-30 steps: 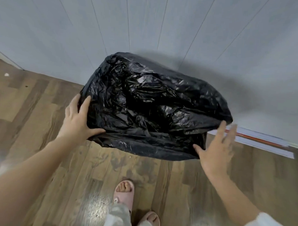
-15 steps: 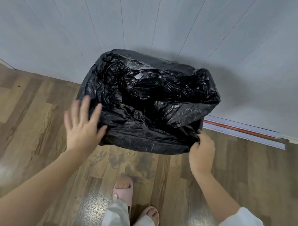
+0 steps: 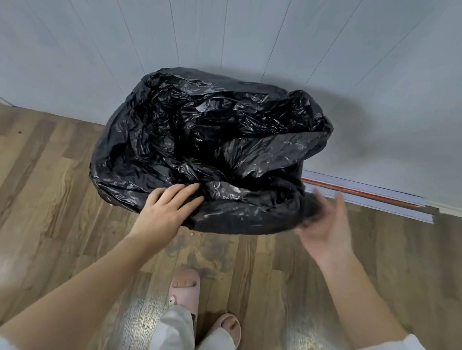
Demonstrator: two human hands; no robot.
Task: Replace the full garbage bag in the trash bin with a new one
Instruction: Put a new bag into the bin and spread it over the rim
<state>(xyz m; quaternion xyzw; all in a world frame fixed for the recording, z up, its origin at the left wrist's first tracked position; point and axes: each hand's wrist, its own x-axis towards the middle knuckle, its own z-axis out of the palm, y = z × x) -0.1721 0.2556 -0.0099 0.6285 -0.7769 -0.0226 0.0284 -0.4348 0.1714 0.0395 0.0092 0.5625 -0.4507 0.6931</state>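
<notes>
A black garbage bag [image 3: 226,137] is draped over the trash bin, which stands against the wall; the bin itself is hidden under the plastic. The bag's mouth gapes upward, crumpled, with a dark hollow in the middle. My left hand [image 3: 167,209] lies flat on the bag's near rim, fingers spread and pointing right. My right hand [image 3: 325,226] is at the bag's near right corner, palm up, fingers apart and blurred by motion; a bit of black plastic lies against its fingers, and I cannot tell whether it grips it.
Grey panelled wall [image 3: 257,38] runs behind the bin. Wooden floor [image 3: 51,193] lies all around. A flat white and red strip [image 3: 369,196] lies along the wall base to the right. My feet in pink slippers [image 3: 185,289] stand just in front of the bin.
My left hand moved right along the near rim toward the middle. My right hand opened from a closed grip at the right corner and turned palm up. The bag's right side has sagged.
</notes>
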